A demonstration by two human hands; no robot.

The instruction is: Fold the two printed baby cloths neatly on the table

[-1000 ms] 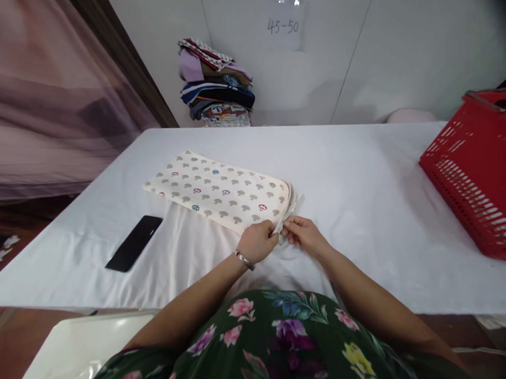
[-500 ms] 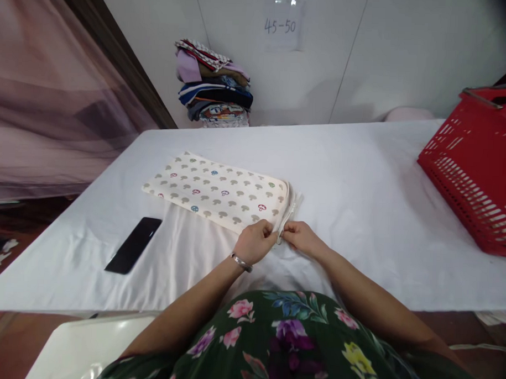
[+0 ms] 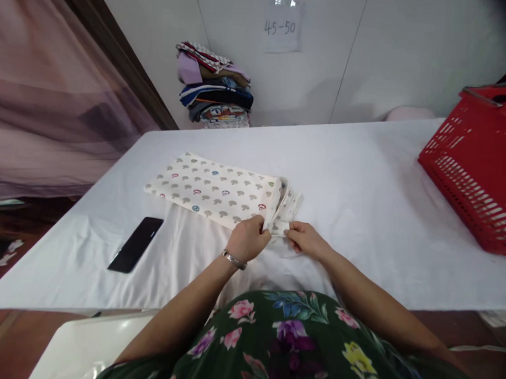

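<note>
A folded cream cloth (image 3: 223,191) printed with small mushrooms lies slantwise on the white-covered table. Its layered right end is partly spread, with several edges showing. My left hand (image 3: 249,237) pinches the near corner of the upper layers at that end. Just to its right, my right hand (image 3: 305,239) grips the edge of the lower layers between thumb and fingers. A narrow strip of cloth shows between the two hands.
A black phone (image 3: 135,245) lies on the table (image 3: 340,176) at the left. A red basket (image 3: 478,169) stands at the right edge. Folded clothes (image 3: 217,86) are stacked behind the table, near the wall. A white stool (image 3: 90,344) is at the lower left.
My hands have moved slightly apart, the left one leftward and the right one a little rightward. The layers at the cloth's right end have opened, and the top one is drawn back to the left.
</note>
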